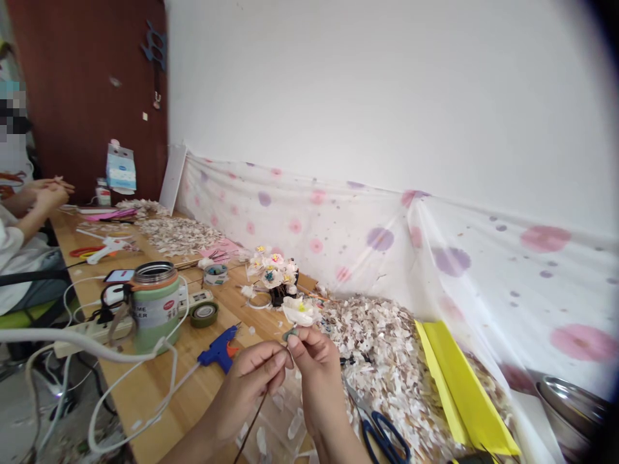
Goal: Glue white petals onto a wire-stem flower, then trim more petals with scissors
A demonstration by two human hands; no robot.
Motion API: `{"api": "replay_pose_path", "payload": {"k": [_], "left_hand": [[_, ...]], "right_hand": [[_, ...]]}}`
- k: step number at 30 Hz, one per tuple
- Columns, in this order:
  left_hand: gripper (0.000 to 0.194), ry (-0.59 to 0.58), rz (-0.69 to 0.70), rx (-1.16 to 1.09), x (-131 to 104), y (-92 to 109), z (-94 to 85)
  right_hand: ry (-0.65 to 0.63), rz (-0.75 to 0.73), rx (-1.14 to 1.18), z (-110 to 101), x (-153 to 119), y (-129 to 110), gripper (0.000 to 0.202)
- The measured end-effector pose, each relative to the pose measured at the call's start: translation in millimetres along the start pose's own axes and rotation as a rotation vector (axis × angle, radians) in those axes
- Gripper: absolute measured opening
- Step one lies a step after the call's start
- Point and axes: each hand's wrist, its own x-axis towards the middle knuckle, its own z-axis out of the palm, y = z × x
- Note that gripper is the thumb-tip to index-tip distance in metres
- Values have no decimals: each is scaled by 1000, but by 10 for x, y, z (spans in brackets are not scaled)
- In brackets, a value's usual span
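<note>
A white artificial flower [300, 312] with a yellow centre is held up just above my fingertips. My right hand [318, 364] is closed, pinching it near its base, where a small grey-green piece [289, 334] shows. My left hand [258, 368] is closed in a pinch right beside it, on the flower's thin stem [255, 415], which runs dark and slender down below the hand. The exact contact between the fingers and stem is partly hidden. Left of my hands lies a blue glue gun [218, 350], and scissors [382, 430] with dark blue handles are to the right.
Loose white petals [382, 348] are heaped along the wall. A yellow sheet [452, 380] lies on them. Finished flowers [273, 265] stand behind my hands. A green tumbler [155, 309], a green tape roll [204, 314] and looping white cables [97, 338] occupy the left. Another person's hands [51, 193] are far left.
</note>
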Motion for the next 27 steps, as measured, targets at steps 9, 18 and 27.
{"api": "replay_pose_path", "payload": {"k": [9,18,27], "left_hand": [[41,2,26,16,16,-25,0],[39,-24,166,236,44,71,-40],[30,86,313,414,103,234,-175]], "right_hand": [[12,-77,-173,-9,20,0,35],[-11,-66,-85,-12,23,-6,21],[49,-34,21,-41,4,36,14]]}}
